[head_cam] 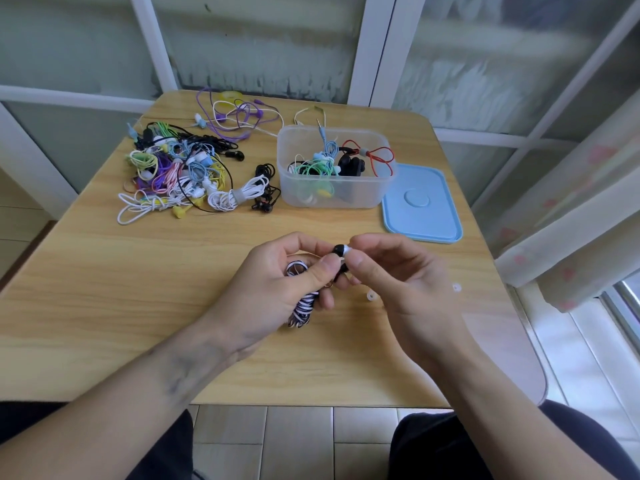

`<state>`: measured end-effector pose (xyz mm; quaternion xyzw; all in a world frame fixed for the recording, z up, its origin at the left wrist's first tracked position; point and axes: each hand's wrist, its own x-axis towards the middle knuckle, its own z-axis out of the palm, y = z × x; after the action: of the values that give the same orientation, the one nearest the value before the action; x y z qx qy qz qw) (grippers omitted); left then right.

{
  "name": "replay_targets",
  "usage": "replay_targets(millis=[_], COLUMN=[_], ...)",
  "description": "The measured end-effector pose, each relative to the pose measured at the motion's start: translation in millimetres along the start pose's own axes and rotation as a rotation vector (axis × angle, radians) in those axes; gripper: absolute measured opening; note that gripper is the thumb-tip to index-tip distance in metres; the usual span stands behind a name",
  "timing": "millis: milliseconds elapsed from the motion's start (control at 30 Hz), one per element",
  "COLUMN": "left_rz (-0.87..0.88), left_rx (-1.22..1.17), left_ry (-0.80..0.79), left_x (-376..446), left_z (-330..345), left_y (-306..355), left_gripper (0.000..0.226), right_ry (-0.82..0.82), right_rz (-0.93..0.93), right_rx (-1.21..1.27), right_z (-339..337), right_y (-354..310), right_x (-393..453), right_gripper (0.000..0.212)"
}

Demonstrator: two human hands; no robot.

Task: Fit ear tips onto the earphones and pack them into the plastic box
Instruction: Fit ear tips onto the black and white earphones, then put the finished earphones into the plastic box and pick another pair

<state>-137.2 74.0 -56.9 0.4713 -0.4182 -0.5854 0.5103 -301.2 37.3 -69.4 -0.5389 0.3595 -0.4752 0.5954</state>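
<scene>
My left hand [273, 285] grips a coiled black-and-white striped earphone cable [302, 308] above the table and pinches its black earbud [338, 250] between thumb and forefinger. My right hand [398, 278] pinches a white ear tip [347, 251] against the earbud's end. Two loose clear ear tips, one [372, 295] by my right wrist and another [456, 287] farther right, lie on the table. The clear plastic box [332, 197] stands at the back, holding several coiled earphones in green, blue, black and red.
A tangled pile of coloured earphones [180, 171] lies at the back left of the wooden table [138, 289]. A purple earphone [235, 116] sits behind it. The blue lid [422, 206] lies right of the box. A curtain [571, 220] hangs at the right.
</scene>
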Motion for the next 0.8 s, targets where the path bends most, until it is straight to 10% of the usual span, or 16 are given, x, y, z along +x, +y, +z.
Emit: replay_targets(millis=[367,800], left_rz=[0.114,0.35], left_rx=[0.015,1.071], left_ry=[0.132,0.257], left_x=[62,164], left_z=[-2,-10], left_y=[49,69], left_gripper=[0.01,0.015], right_ry=[0.338,0.269], right_rz=[-0.008,-0.048], right_rx=[0.041,-0.282], right_z=[-26,-26], right_y=[-17,-12], right_x=[23,33], right_gripper=[0.003,0.005])
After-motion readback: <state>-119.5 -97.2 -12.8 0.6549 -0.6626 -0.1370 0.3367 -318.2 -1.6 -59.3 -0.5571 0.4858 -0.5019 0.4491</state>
